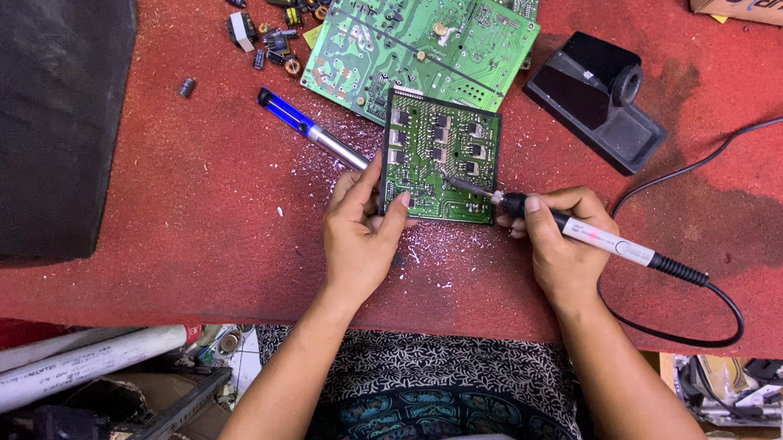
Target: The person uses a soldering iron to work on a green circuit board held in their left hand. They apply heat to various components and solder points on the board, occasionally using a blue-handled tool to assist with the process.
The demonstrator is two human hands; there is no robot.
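Currently my right hand [561, 239] is closed pen-style on the soldering iron [586, 232], its tip touching the small green circuit board [441, 156]. My left hand [361, 230] pinches that board's near-left edge, fingers curled. Solder flecks lie round both hands; work looks mid-way, joints remaining unclear. Beyond the left hand: a blue desoldering pump [308, 127], then the larger board [428, 42].

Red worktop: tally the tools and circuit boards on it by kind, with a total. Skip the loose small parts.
Green circuit boards: 2, the small circuit board steadied by the left hand, and the large circuit board behind it.
Soldering irons: 1, the soldering iron in the right hand.
Blue-handled desoldering pumps: 1, the desoldering pump.
Black iron stands: 1, the iron stand.
Total: 5
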